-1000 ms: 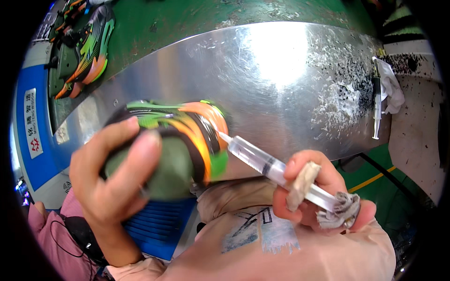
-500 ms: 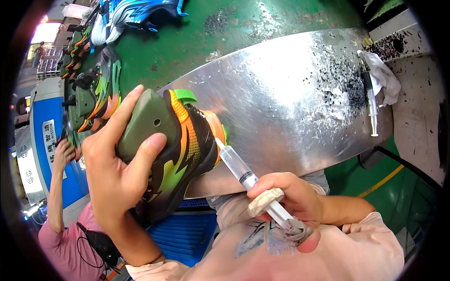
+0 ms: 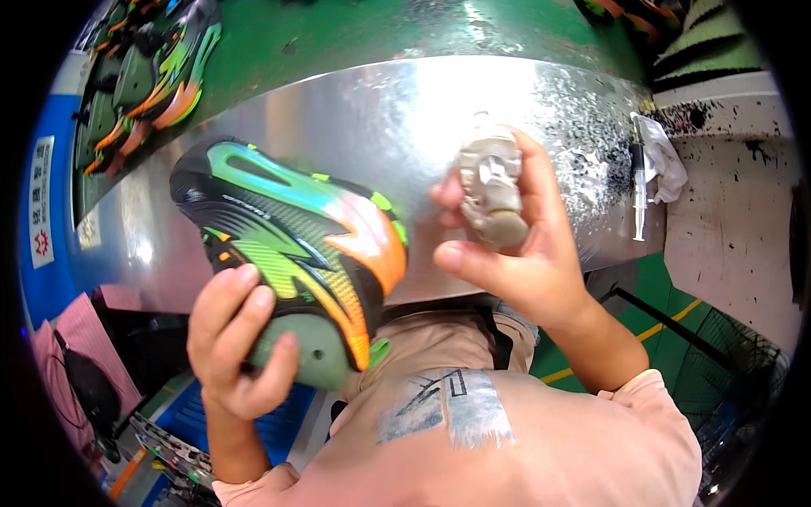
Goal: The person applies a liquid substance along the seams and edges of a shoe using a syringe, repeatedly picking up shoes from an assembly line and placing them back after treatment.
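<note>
My left hand is closed around the dark green shoe last inside a black, green and orange sports shoe. The shoe is tipped on its side above the metal plate, toe to the upper left and heel toward me. Its teal-to-orange sole edge is turned upward. In my right hand, to the right of the shoe, is a syringe with pale wrapping. It is seen nearly end-on and blurred, its tip hidden. The fingers curl around it while the thumb sticks out to the left, apart from the shoe.
A bare-metal plate with dark specks lies on the green table. On its right edge a second syringe, dark inside, lies by a white cloth. More shoes on lasts stand at the far left; a pink sleeve shows lower left.
My left hand has rolled the shoe over, swinging its toe to the upper left. My right hand has lifted the syringe off the heel, moving it up and away from my body. The view has shifted.
</note>
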Motion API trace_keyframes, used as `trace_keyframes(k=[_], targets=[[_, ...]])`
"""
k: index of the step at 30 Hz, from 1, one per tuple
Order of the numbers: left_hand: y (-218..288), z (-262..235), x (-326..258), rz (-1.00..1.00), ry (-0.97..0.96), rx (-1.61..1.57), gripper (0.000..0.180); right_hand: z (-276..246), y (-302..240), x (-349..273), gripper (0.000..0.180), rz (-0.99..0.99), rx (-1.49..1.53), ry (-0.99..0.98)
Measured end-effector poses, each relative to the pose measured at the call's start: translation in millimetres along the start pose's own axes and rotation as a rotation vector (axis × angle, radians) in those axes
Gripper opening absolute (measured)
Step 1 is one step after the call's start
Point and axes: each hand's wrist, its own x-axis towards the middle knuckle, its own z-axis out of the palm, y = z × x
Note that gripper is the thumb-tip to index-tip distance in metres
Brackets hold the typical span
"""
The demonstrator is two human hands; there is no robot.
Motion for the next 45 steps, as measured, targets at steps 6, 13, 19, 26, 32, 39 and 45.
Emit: trace_keyframes(k=[6,13,19,26,32,39,45], targets=[[1,21,-16,0.022,0.116,0.114,0.017,32,-2,17,0.081,0.178,-0.013,-0.056],[18,31,-4,-0.011,0.154,0.046,0.015,25,-11,16,0.078,0.162,-0.197,-0.087],[22,32,1,-0.006,0.175,0.028,0.015,23,-18,19,0.076,0.165,-0.336,-0.108],[24,32,4,-0.007,0.167,0.009,0.015,22,-28,24,0.078,0.215,-0.506,-0.161],[26,32,-9,-0.036,0.162,0.034,0.012,9,-35,19,0.076,0.191,-0.322,-0.101],[33,38,-28,-0.096,0.165,0.127,0.015,-52,-42,1,0.078,-0.03,-0.658,-0.08],[25,21,-20,-0.072,0.06,0.169,0.019,-62,-49,-10,0.073,0.085,-0.911,-0.104]])
